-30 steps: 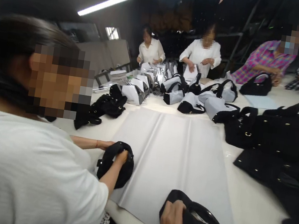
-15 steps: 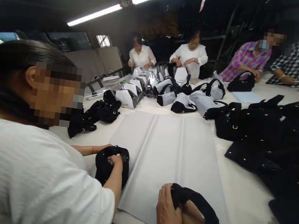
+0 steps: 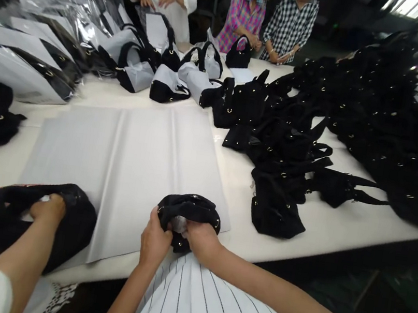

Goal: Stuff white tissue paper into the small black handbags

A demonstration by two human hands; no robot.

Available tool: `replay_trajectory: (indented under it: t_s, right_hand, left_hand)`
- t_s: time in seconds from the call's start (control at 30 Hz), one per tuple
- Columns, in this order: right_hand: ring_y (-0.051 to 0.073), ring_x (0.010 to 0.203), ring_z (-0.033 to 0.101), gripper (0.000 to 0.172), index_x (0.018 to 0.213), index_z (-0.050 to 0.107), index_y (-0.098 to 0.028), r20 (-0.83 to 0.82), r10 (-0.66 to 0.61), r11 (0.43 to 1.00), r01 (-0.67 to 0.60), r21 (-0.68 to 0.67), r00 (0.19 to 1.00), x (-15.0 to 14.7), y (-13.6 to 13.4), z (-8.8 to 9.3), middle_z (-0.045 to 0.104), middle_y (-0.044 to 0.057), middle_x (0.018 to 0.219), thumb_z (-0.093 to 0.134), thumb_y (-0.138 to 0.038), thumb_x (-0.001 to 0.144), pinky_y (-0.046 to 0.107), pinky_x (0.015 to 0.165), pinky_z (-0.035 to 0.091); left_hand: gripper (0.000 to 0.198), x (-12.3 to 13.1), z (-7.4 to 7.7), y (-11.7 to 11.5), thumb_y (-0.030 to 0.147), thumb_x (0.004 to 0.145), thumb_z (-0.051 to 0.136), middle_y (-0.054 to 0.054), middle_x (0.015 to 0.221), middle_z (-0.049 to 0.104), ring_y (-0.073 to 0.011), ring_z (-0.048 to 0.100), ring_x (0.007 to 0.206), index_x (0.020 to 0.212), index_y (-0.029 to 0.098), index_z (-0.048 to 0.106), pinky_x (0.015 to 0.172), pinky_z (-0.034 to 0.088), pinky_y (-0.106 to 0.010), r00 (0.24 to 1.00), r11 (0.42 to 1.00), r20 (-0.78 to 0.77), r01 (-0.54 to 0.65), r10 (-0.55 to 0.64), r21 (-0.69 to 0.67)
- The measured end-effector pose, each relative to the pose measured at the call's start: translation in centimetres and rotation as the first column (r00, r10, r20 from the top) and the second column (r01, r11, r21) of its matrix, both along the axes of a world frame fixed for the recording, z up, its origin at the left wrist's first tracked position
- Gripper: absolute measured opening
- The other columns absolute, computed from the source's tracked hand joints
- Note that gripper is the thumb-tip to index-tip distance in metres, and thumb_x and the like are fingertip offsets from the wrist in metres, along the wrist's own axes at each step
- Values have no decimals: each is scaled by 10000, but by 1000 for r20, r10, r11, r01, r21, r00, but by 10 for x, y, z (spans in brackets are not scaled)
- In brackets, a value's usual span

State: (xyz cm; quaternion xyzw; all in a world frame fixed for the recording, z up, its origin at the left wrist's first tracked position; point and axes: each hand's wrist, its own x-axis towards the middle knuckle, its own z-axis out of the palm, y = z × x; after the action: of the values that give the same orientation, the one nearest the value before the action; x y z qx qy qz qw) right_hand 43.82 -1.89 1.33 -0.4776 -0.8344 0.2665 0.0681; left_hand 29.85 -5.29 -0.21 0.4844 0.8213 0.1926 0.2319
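At the table's front edge, close to my striped shirt, is a small black handbag (image 3: 189,207) with gold-coloured studs, its mouth turned towards me. My left hand (image 3: 155,237) grips the left side of its rim, thumb inside and fingers outside. Reaching into the mouth from the right, my right hand (image 3: 200,239) has its fingers hidden by the bag. Something pale and crumpled (image 3: 179,224) shows inside, beside the right hand's fingers. Beneath and behind the bag lie flat pale grey sheets (image 3: 140,167).
On my left a co-worker's hand (image 3: 50,208) is inside another black bag (image 3: 76,231). Black bags (image 3: 278,203) are heaped along the right. Farther back are bags stuffed with grey paper (image 3: 168,82) and plastic-wrapped ones (image 3: 21,71). Several people stand across the table.
The view has swung right and down. My bag now shows its open mouth towards me, with its raised strap no longer standing out. My right hand is still inside it.
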Motion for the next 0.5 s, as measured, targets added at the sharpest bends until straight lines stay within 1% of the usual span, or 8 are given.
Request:
replay_trajectory:
  t_s: [0.07,0.17,0.23,0.3,0.37,0.43,0.5]
  right_hand:
    - [238,1023,637,318,1153,618,-99,-48,39,999,-41,-31,998,-2,6,-5,688,128,1108,472,-59,874,331,941,488]
    - [228,1016,633,315,1099,625,-97,-110,107,994,-109,-15,988,-6,15,-11,689,121,1093,468,-18,837,310,907,489]
    - [248,961,647,279,1064,629,-82,-53,151,988,-153,-23,987,-13,21,-15,695,136,1040,481,-31,833,329,841,510]
    - [257,884,659,231,1018,644,-78,24,180,982,-178,-61,983,-24,26,-19,703,137,977,506,-50,834,346,782,522]
    - [266,848,664,181,955,669,-90,71,202,974,-192,-121,977,-37,31,-23,711,126,939,590,-69,793,364,772,528]
    - [282,838,667,164,864,689,-108,106,222,957,-196,-214,969,-49,34,-24,717,105,877,698,-79,703,389,800,531]
    - [297,851,672,169,796,691,-120,126,235,931,-187,-312,964,-54,33,-24,720,96,843,752,-86,642,413,846,530]
  left_hand:
    - [555,-1,1,-3,220,860,467,-144,1016,699,-292,675,918,1397,150,347,761,476,-351,1000,1000,17,-5,5,-7]
    - [511,-1,3,-5,273,882,439,-134,896,707,-298,677,822,1374,150,389,721,466,-358,1000,999,4,-18,18,-33]
    - [474,-4,3,-5,309,889,427,-128,859,704,-299,671,791,1338,158,436,708,461,-359,999,999,5,-31,32,-42]
    - [445,-9,2,-1,337,883,440,-116,859,703,-292,666,792,1299,183,484,702,462,-351,998,997,28,-61,62,-41]
    - [417,-17,-1,3,348,873,455,-104,881,704,-285,663,810,1261,213,528,699,468,-343,992,993,54,-111,113,-25]
    - [389,-28,-4,6,338,865,460,-99,905,706,-285,658,830,1224,230,568,705,475,-347,988,990,57,-144,144,-4]
    - [379,-38,-7,5,324,859,463,-92,898,707,-289,654,833,1207,242,590,718,479,-360,992,993,40,-120,120,10]
